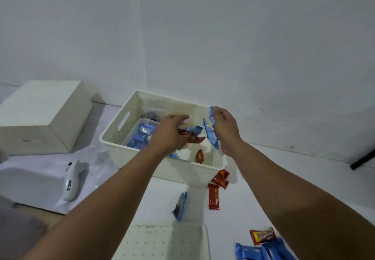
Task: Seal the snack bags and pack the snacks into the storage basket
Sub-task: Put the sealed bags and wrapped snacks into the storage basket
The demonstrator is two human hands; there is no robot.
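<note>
A cream storage basket stands on the white table and holds several snack packets, among them blue ones in a clear inner tub and a red one. My left hand is over the basket, closed around a bunch of red and blue snack packets. Just right of it my right hand grips blue snack packets above the basket's right side. On the table lie red packets, another red packet and a blue packet.
A white handheld sealer lies at left, before a cream box. A perforated cream lid or tray is at the near edge. More blue packets and a red-yellow one lie near right. A dark bar pokes in at far right.
</note>
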